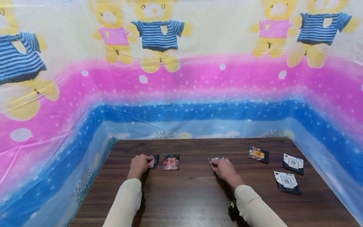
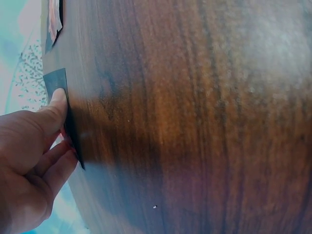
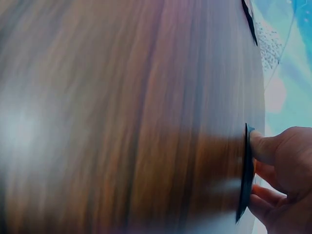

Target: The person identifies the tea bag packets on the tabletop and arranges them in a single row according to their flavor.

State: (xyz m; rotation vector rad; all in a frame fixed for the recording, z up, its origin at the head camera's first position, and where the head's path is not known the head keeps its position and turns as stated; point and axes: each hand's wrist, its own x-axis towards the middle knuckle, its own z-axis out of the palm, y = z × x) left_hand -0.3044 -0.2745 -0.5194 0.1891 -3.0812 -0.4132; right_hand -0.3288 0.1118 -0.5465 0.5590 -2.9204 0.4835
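The left hand (image 1: 139,164) has its grip pinched on a dark packet with a reddish front (image 1: 155,160), at the left of the bench (image 1: 181,195) toward its far edge; the thumb lies along one side, the fingers at the opposite edge. The right hand (image 1: 225,168) has its grip clamped the same way on a patterned packet (image 3: 247,175), right of the middle and also toward the far side. Whether either is slightly raised off the wood, I cannot tell.

Both look thin and light, probably coated pouches that would flex when squeezed and slide easily on the smooth top. Opposite edges seem the surest hold, with light pressure (what is inside is hidden, so hard pinching might crush it). Pressing one flat would make it harder to get a fingertip under. A red-labelled packet (image 1: 171,162) lies just right of the left one; an orange-labelled packet (image 1: 259,154) and two white-fronted packets (image 1: 293,163) lie farther right and should handle alike.
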